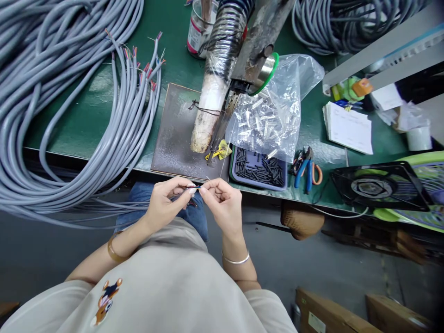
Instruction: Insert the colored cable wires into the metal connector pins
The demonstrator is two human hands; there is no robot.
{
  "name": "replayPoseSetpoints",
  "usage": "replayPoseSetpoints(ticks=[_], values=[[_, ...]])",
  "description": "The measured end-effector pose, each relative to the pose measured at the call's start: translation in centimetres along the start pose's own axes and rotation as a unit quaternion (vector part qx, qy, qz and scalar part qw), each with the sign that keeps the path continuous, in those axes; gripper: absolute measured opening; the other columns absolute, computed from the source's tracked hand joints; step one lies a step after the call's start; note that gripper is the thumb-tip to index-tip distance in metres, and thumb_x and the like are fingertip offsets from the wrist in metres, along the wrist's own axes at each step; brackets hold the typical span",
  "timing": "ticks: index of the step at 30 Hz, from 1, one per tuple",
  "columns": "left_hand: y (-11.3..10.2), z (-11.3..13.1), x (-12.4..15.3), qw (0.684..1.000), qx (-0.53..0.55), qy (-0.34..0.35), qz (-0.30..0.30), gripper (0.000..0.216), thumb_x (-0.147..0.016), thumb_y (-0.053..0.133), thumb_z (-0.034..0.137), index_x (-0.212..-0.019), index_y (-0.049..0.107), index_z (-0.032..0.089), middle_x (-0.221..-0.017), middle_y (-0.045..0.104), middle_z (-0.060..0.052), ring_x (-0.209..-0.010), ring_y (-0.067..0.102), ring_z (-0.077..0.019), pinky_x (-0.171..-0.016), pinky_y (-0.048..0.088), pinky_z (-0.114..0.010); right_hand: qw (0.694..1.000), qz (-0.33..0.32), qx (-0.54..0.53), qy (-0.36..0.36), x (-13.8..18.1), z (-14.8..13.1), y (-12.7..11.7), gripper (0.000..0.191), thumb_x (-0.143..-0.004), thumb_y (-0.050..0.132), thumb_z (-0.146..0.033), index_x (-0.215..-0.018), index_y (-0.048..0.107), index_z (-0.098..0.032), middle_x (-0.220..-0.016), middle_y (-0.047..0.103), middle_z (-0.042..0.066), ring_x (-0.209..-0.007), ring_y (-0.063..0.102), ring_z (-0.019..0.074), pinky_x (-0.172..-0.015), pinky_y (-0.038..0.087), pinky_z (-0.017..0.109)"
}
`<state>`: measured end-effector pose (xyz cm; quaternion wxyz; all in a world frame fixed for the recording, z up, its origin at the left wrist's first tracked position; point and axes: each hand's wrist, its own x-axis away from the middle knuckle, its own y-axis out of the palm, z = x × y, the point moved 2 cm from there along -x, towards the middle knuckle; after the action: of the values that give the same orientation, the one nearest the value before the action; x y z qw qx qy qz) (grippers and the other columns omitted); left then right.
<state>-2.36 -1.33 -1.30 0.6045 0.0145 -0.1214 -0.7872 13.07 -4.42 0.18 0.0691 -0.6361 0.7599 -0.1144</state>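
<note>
From the head camera, both hands meet just off the near edge of the green bench [86,125], in front of the dark plate [175,134]. The left hand [165,202] pinches a thin blue wire end [194,187] between thumb and forefinger. The right hand [225,204] is closed on it from the other side, fingertips almost touching. The wire lies crosswise between them, equally near both. A tray of black sleeves [258,170] sits just beyond the right hand
</note>
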Motion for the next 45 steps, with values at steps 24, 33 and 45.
replayPoseSetpoints(ticks=[24, 33, 45], values=[[-0.1, 0.0, -0.2, 0.993, 0.088, -0.081, -0.018, 0.023, -0.076, 0.084, 0.031, -0.079, 0.068, 0.014, -0.057, 0.064, 0.002, -0.039, 0.045, -0.0044, -0.038, 0.035, -0.015, 0.981, 0.006, 0.109, -0.163, 0.3, -1.1, -0.1, 0.012, -0.09, 0.064, -0.014, -0.08, 0.068, -0.019, -0.072, 0.061, -0.005, -0.049, 0.032, 0.0048, -0.049, 0.029, 0.024], [-1.3, -1.3, -1.1, 0.933, 0.262, -0.15, -0.197, 0.025, -0.073, 0.087, 0.034, -0.072, 0.069, 0.016, -0.053, 0.064, 0.0, -0.035, 0.043, -0.0057, -0.03, 0.029, -0.014, 0.978, 0.036, 0.067, -0.194, 0.7, -1.2, -0.7, 0.011, -0.093, 0.069, -0.015, -0.095, 0.076, -0.023, -0.082, 0.072, -0.001, -0.05, 0.041, 0.0063, -0.046, 0.032, 0.025], [-3.9, -5.3, -1.3, 0.896, 0.243, -0.137, -0.344, 0.05, -0.055, 0.087, 0.06, -0.038, 0.06, 0.021, -0.035, 0.054, -0.006, -0.023, 0.045, -0.0138, -0.028, 0.035, -0.025, 0.934, -0.02, 0.116, -0.336, 1.2, -1.9, 0.8, 0.008, -0.096, 0.069, -0.021, -0.103, 0.072, -0.022, -0.067, 0.068, -0.004, -0.051, 0.053, 0.0074, -0.052, 0.045, 0.023]])
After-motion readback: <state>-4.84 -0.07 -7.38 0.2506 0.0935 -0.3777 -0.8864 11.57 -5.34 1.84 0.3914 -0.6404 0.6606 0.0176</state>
